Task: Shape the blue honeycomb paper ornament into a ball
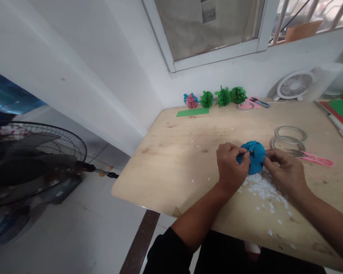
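A round blue paper piece (256,163), seemingly layered like a flower, is held up between both hands over the table. My left hand (231,161) pinches its left side with thumb and forefinger. At its right edge, my right hand (286,171) grips it between thumb and fingers. Small white paper bits (263,187) are scattered on the wood just below. Right of the hands lie wire rings (288,142) and pink-handled thread snips (317,157). What lies behind the fingers is hidden.
Several green paper balls (223,97) and a pink-and-blue paper flower (191,100) line the back of the table (160,167), near a green strip (192,112). A small white fan (295,84) stands at the back right. On the left is a large floor fan (40,163).
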Demonstrator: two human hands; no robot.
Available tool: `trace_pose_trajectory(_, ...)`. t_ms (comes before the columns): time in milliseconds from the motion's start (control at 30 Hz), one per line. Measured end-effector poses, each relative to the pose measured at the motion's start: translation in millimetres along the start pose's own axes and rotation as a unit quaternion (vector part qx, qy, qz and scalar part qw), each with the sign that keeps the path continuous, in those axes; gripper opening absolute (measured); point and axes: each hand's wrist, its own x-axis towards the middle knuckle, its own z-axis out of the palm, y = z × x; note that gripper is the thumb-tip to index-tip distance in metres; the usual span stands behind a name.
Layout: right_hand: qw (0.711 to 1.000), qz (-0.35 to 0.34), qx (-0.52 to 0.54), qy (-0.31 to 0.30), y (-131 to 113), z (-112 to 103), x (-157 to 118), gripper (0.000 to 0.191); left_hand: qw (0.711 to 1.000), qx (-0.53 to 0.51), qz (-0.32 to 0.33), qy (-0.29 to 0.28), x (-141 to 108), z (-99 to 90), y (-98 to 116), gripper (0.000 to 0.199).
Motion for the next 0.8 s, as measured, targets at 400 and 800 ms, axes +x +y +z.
trace_pose_trajectory(400,0.999,-0.020,-0.038,0.010,2.6,0.3,0.0,0.018,0.997,0.054,0.043,-0.023,-1.0,1.1,3.1,0.009)
trace_pose_trajectory(800,0.999,-0.019,-0.036,0.006,-3.0,1.9,-1.1,0.019,0.979,-0.123,-0.158,-0.041,5.9,4.9,-1.1,0.006)
